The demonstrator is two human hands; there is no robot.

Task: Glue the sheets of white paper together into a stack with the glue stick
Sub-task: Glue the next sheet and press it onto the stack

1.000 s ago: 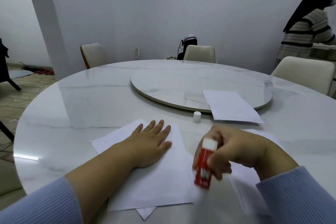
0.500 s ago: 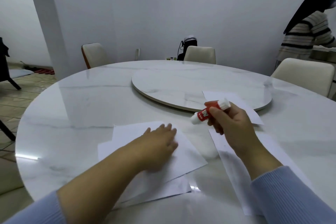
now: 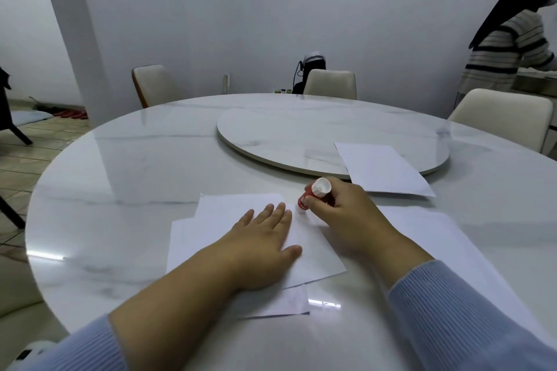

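1. My left hand [image 3: 262, 245] lies flat on the top sheet [image 3: 241, 211] of the small pile, fingers straight and together, palm pressing the paper onto the marble table [image 3: 135, 178]

2. My right hand [image 3: 346, 214] has its fingers curled round the glue stick [image 3: 313, 194], which stands tilted with its white end up; its lower end meets the far right corner of that same sheet, just beyond my left fingertips [image 3: 280, 208]

3. I cannot tell from here whether the lower tip is bare glue or capped, since it is small and partly behind my thumb

4. I judge the step in hand to be the gluing itself: spreading paste on the pinned sheet, starting at the corner nearest my right fingers

5. A lower sheet [image 3: 280, 301] peeks out crooked beneath my left wrist, so the pile is not squared

6. Loose sheets wait: one under my right forearm [image 3: 452, 244] and one past my right knuckles [image 3: 382, 172], lapping onto the turntable [image 3: 301, 135]

7. Next I think the stick should be drawn along the edges and across the middle with light, even pressure while the left palm holds the paper against dragging

8. Then a loose sheet wants laying on squarely and smoothing down
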